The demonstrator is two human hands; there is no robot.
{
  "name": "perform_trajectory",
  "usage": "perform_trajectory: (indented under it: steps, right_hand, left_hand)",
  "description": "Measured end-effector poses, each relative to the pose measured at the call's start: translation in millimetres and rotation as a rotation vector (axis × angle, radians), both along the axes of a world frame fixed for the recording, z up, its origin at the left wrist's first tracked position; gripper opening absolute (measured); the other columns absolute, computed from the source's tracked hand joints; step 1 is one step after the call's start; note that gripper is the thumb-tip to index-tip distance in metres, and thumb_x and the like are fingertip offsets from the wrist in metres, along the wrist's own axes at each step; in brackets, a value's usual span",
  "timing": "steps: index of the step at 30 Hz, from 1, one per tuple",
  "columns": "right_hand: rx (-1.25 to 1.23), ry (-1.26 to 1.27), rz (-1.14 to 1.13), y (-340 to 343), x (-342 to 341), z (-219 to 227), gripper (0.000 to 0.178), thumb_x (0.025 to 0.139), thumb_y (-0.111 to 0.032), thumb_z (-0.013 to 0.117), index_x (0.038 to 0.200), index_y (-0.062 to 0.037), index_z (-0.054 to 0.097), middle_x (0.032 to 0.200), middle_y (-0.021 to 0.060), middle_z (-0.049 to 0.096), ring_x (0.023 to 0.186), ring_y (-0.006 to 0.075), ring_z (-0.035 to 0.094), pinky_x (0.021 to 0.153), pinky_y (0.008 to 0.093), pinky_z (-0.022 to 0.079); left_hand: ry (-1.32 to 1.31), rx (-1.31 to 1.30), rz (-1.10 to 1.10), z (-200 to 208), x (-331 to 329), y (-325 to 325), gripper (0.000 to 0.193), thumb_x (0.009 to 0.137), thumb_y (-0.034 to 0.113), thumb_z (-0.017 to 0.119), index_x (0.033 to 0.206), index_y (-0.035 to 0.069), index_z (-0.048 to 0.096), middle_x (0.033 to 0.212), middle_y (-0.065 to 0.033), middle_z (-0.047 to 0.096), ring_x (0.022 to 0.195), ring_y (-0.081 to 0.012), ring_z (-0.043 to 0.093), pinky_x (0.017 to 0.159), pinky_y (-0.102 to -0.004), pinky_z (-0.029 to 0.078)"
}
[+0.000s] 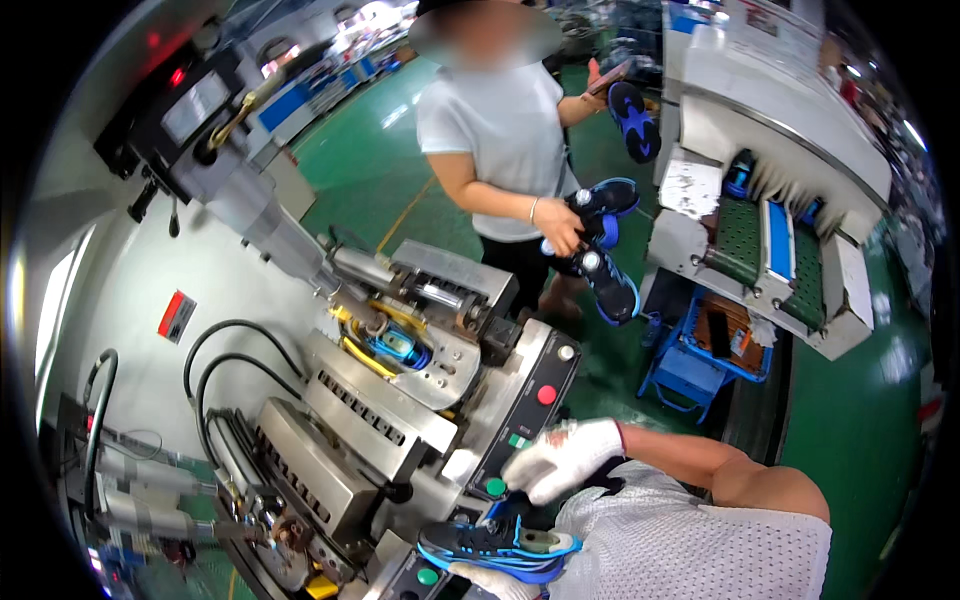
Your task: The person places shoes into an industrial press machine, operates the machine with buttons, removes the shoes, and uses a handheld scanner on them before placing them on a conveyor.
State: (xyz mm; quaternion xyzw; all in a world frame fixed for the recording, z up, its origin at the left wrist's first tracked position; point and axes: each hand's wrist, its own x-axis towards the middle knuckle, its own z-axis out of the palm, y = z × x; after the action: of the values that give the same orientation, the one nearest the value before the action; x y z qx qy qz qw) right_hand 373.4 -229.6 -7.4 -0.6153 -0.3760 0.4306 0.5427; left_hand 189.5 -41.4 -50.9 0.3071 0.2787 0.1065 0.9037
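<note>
Both my hands wear white gloves. My left hand (494,582) is at the bottom, partly hidden beneath a black and blue sneaker (482,542), and grips its near side. The sneaker lies sideways, with something pale green inside its opening. My right hand (566,460) hovers over the edge of the machine's control panel (530,402), fingers stretched out, nothing in them. Its fingertips are close to a green button (496,487); whether they touch the panel I cannot tell. Farther up the panel is a red button (546,394). Another blue shoe (402,347) sits clamped in the machine's far station.
A co-worker (500,150) stands across the machine, holding several dark blue sneakers (608,285) and a phone. To the right stands a conveyor machine (745,235), with a blue basket cart (700,345) below it. Black hoses (215,350) and metal cylinders fill the left.
</note>
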Motion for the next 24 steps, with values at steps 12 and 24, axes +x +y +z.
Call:
perform_trajectory:
  steps: [12, 24]
  right_hand:
    - [1.143, -0.2, -0.145, -111, -38, 189, 0.019, 0.101, -0.013, 0.057, 0.113, 0.0005, 0.063, 0.099, 0.018, 0.07, 0.084, 0.0275, 0.069, 0.078, 0.0428, 0.059]
    - [0.901, -0.792, -0.552, -198, -300, 241, 0.014, 0.094, 0.001, 0.05, 0.091, 0.0055, 0.063, 0.068, 0.023, 0.065, 0.054, 0.0322, 0.062, 0.052, 0.0451, 0.058]
  left_hand:
    - [-0.167, 1.407, -0.297, 65, 66, -49, 0.131, 0.064, 0.071, 0.068, 0.157, -0.003, 0.013, 0.163, -0.0239, 0.021, 0.152, -0.0371, 0.019, 0.126, -0.0516, 0.01]
    - [-0.224, 0.802, -0.73, 27, 104, -36, 0.094, 0.074, 0.06, 0.067, 0.138, 0.003, 0.029, 0.147, -0.0188, 0.033, 0.136, -0.0336, 0.03, 0.115, -0.0481, 0.021]
